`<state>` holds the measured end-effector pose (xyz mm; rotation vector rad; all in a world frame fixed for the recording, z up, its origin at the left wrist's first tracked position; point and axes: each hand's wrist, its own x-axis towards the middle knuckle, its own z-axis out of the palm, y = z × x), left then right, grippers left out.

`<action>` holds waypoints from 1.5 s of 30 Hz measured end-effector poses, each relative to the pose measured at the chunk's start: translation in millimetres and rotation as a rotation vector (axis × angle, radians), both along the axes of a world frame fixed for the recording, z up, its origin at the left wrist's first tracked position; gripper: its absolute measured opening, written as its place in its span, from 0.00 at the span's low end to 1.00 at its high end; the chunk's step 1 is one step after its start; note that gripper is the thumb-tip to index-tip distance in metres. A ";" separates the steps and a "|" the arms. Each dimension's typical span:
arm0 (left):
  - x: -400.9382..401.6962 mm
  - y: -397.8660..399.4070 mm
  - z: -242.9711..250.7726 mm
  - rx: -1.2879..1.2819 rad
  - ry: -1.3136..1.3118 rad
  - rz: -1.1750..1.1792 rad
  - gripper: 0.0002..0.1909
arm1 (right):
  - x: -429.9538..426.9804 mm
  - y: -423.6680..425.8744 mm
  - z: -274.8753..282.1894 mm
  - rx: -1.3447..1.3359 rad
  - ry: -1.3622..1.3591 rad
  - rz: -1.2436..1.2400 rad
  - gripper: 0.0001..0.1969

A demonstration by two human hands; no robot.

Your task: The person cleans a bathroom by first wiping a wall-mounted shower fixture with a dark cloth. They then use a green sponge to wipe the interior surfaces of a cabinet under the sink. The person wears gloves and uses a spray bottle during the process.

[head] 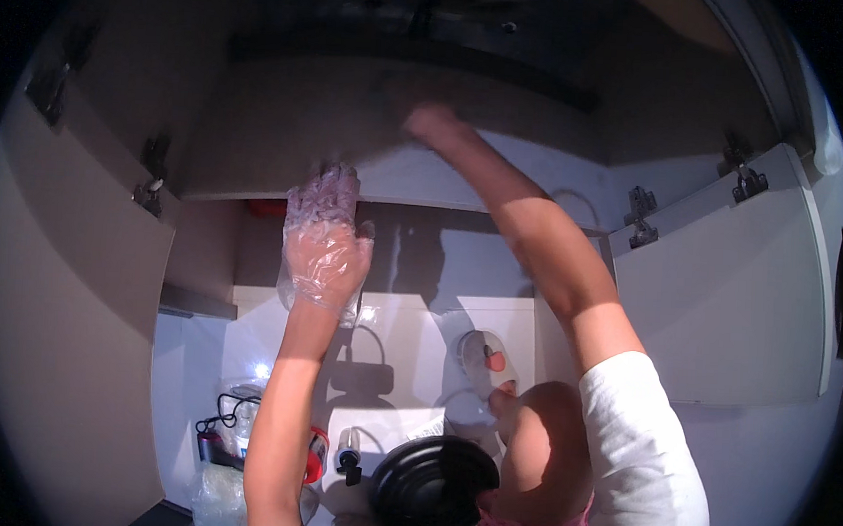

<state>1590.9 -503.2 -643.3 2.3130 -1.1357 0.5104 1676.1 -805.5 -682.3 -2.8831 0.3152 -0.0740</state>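
My left hand wears a clear plastic disposable glove. It lies palm down with its fingers over the front edge of a cabinet shelf, holding nothing that I can see. My right arm reaches farther into the dark inside of the cabinet. Only a blurred part of my right hand shows near the back of the shelf; its fingers are lost in shadow, and what they touch or hold cannot be told.
Open cabinet doors with metal hinges flank me. Below are a black round lid-like object, a slipper, a red container, a plastic bag and a dark corded device.
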 end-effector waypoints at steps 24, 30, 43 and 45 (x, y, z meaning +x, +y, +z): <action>13.6 21.9 -3.3 0.139 -0.083 -0.015 0.32 | -48.7 6.1 40.9 -0.350 0.239 -0.214 0.24; 9.6 10.8 -7.8 0.107 -0.115 -0.041 0.32 | -69.2 -93.3 53.9 -0.324 0.102 -0.559 0.23; 7.5 13.3 -0.5 -0.033 -0.076 -0.087 0.29 | -59.5 -58.3 53.3 -0.332 0.181 -0.442 0.20; 7.7 11.0 0.6 -0.038 -0.079 -0.106 0.29 | -42.5 -39.5 32.2 -0.332 0.163 -0.303 0.21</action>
